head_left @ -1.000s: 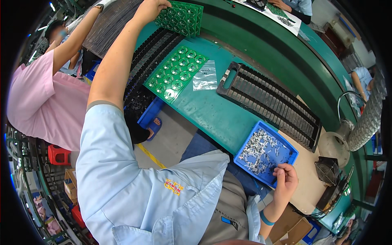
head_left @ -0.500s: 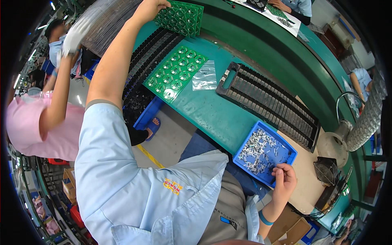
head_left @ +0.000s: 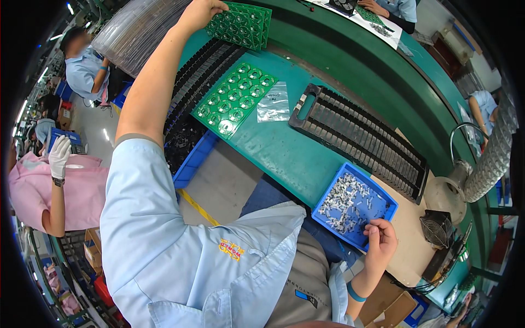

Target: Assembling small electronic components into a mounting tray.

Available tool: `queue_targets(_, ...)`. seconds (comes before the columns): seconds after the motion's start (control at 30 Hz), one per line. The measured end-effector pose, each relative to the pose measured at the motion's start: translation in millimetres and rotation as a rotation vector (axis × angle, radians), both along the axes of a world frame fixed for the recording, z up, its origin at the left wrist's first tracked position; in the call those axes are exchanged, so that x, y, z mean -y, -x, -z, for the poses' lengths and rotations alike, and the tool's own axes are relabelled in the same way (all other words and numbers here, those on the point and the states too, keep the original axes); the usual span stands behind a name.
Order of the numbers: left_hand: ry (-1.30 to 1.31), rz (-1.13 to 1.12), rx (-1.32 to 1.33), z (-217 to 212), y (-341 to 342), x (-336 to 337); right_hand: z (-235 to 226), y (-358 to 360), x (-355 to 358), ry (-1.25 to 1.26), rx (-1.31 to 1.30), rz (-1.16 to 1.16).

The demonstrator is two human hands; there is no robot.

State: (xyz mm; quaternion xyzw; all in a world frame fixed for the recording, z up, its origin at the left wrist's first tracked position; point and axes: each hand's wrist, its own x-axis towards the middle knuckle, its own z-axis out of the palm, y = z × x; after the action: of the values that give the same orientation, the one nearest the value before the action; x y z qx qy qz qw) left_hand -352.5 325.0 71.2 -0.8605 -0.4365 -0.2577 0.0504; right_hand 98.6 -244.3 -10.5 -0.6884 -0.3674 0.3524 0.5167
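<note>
My left hand (head_left: pixel 201 13) reaches far out to the upper left, its fingers closed on the top edge of upright green circuit board panels (head_left: pixel 238 27). These stand one behind another, at the end of a black slotted rack (head_left: pixel 205 65). Flat on the bench in front of them lies another green panel (head_left: pixel 235 99) with rows of round boards. My right hand (head_left: pixel 381 240) is held over the near right corner of a blue tray (head_left: pixel 387 210), thumb and fingers curled together; anything between them is too small to make out. Small whitish parts (head_left: pixel 344 199) lie heaped in the tray.
A clear plastic bag (head_left: pixel 273 102) lies beside the flat panel. Another black slotted rack (head_left: pixel 361 139) crosses the green bench (head_left: pixel 279 158). A small fan (head_left: pixel 436 228) and a silver duct hose (head_left: pixel 495 153) stand at the right. A person in pink (head_left: pixel 60 191) is close on the left.
Both my hands and the boards stay practically still. The person in pink at the left has lowered a raised arm and moved back from the bench; their gloved hand is now beside them.
</note>
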Motion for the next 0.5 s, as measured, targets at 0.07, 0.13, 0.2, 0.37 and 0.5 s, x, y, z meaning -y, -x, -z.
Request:
queue_targets(0.07,0.001,-0.018,0.001,1,0,2,0,0,0,0.002,0.002,-0.002)
queue_targets(0.13,0.003,-0.031,0.002,2,-7,13,-1,0,0,0.005,0.002,-0.001)
queue_targets(0.2,0.004,-0.043,0.002,0,-9,13,-2,0,-1,0.011,0.005,-0.001)
queue_targets(0.37,0.0,-0.071,-0.004,-4,-14,26,-5,1,-2,0.015,-0.008,-0.006)
queue_targets(0.5,0.033,-0.052,0.02,2,-17,24,-3,1,0,0.009,-0.011,0.0)
